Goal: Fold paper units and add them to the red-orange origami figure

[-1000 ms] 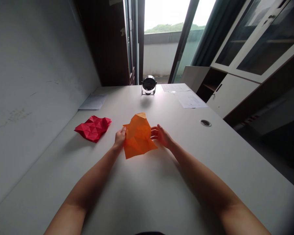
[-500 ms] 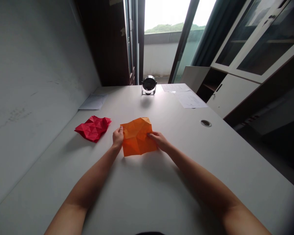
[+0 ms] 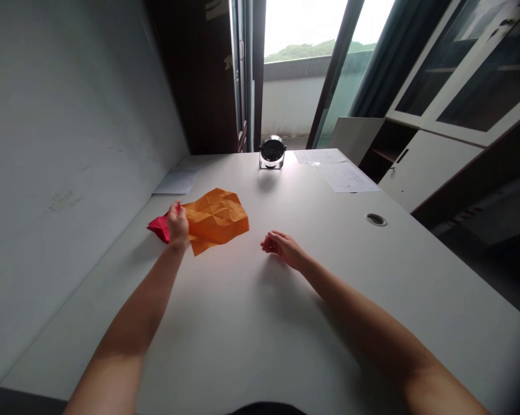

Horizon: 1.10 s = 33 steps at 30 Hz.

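Observation:
My left hand (image 3: 179, 223) is closed on the left edge of a creased sheet of orange paper (image 3: 219, 216), holding it at a tilt above the table. Partly behind that hand lies a folded piece of red paper (image 3: 158, 227); its right side is hidden by the hand and the orange sheet. Nothing is in my right hand (image 3: 281, 246), which hovers just over the table to the right of the orange paper, its fingers loosely bent and a little apart.
A white table (image 3: 225, 323) spreads beneath both arms, with a wall (image 3: 70, 173) along its left. A round black device on a metal stand (image 3: 272, 152) is at the far edge. White papers (image 3: 346, 176) lie at the back right, another sheet (image 3: 176, 181) at the back left. A round cable hole (image 3: 376, 219) is at right.
My right hand has let go of the orange paper. My left hand has carried the sheet leftward, partly over the red paper. The view has shifted slightly.

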Available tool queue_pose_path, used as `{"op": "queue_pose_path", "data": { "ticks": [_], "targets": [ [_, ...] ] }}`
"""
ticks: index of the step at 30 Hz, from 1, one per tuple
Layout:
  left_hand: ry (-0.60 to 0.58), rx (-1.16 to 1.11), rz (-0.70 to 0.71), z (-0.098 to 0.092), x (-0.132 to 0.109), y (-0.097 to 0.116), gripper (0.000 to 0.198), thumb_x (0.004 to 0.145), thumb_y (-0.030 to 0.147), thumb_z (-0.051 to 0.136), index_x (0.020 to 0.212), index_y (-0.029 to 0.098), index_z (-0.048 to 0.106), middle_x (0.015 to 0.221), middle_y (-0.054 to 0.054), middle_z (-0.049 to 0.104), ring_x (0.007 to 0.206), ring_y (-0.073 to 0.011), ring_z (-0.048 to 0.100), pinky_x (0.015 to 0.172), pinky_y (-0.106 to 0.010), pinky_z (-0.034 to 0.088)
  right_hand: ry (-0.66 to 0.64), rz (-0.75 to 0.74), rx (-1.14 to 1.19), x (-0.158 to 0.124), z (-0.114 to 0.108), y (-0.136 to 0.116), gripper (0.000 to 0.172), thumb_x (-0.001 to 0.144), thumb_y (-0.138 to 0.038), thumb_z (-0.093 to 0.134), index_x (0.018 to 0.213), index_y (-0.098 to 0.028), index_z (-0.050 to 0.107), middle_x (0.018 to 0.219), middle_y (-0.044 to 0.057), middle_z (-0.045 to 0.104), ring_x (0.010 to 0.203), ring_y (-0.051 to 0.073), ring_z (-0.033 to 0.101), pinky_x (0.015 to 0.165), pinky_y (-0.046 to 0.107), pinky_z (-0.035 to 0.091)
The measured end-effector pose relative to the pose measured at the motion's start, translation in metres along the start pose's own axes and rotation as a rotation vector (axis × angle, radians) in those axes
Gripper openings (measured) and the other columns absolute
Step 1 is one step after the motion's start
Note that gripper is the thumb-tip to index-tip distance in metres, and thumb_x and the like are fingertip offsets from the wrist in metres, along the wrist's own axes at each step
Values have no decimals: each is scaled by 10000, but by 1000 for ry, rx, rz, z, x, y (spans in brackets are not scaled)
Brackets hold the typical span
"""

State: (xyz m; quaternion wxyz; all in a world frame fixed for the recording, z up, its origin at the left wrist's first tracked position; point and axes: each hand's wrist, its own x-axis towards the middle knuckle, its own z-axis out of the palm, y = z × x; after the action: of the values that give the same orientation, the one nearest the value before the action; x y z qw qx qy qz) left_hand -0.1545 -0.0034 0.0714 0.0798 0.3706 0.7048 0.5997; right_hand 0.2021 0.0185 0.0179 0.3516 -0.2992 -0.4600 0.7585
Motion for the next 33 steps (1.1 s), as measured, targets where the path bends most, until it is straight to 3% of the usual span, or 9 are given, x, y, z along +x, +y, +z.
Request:
{"op": "queue_pose_path", "data": {
  "ticks": [4, 7, 12, 18, 22, 26, 29, 31, 33],
  "targets": [
    [112, 275, -75, -41, 48, -14, 436, 857, 162, 415, 1227, 145, 644, 1138, -102, 706, 1068, -227, 628, 916, -324, 492, 1, 5, -13, -1, 0, 3, 313, 820, -481, 733, 804, -173, 677, 840, 74, 730, 741, 150, 652, 703, 265, 510],
    [163, 414, -196, -60, 63, -31, 402, 850, 149, 406, 1121, 156, 703, 1133, -123, 717, 1044, -260, 647, 883, -355, 488, 10, 5, -18, 1, 0, 5, 303, 807, -473, 748, 808, -178, 678, 829, 68, 722, 746, 157, 652, 711, 275, 514],
    [167, 698, -217, -73, 52, -55, 307, 869, 257, 485, 1054, 190, 721, 1092, -180, 721, 1034, -347, 645, 857, -429, 469, 14, 14, 15, 1, -4, 4, 299, 783, -465, 771, 810, -184, 672, 830, 68, 723, 739, 163, 652, 717, 290, 523],
    [152, 818, -164, -86, 35, -71, 284, 888, 241, 471, 1057, 193, 694, 1052, -172, 716, 994, -335, 639, 848, -415, 457, 2, 17, 31, 3, -6, 5, 273, 801, -442, 763, 809, -184, 674, 834, 65, 722, 755, 166, 656, 724, 292, 522],
    [76, 874, -73, -100, 43, -75, 295, 882, 165, 435, 1034, 192, 686, 1103, -167, 673, 1027, -318, 610, 871, -405, 454, -3, 19, 32, 3, -5, 5, 269, 807, -432, 762, 810, -177, 678, 832, 66, 721, 759, 164, 655, 729, 292, 518],
    [34, 985, -29, -117, 55, -76, 247, 846, 170, 510, 1016, 168, 688, 1229, -206, 573, 1151, -374, 522, 919, -467, 446, -5, 15, 31, 2, -4, 4, 270, 808, -432, 760, 810, -175, 677, 827, 65, 721, 763, 164, 656, 735, 292, 516],
    [-5, 1044, 124, -120, 61, -73, 289, 836, 178, 536, 1088, 175, 676, 1364, -197, 486, 1260, -399, 431, 976, -503, 417, -22, 11, 24, 3, -5, 4, 276, 813, -440, 753, 816, -174, 680, 828, 65, 720, 763, 164, 656, 737, 293, 517],
    [-117, 1040, 245, -113, 67, -70, 320, 845, 183, 524, 1127, 188, 674, 1378, -161, 495, 1273, -363, 430, 1023, -469, 396, -25, 11, 21, 4, -6, 6, 277, 817, -442, 751, 821, -174, 680, 832, 64, 719, 763, 164, 655, 737, 294, 518],
    [-318, 999, 296, -103, 77, -68, 291, 861, 213, 520, 1090, 192, 698, 1280, -129, 578, 1198, -303, 501, 1048, -397, 393, -20, 8, 23, 4, -8, 7, 277, 818, -443, 750, 827, -175, 680, 838, 64, 718, 770, 166, 656, 741, 297, 519]
  ]
}}
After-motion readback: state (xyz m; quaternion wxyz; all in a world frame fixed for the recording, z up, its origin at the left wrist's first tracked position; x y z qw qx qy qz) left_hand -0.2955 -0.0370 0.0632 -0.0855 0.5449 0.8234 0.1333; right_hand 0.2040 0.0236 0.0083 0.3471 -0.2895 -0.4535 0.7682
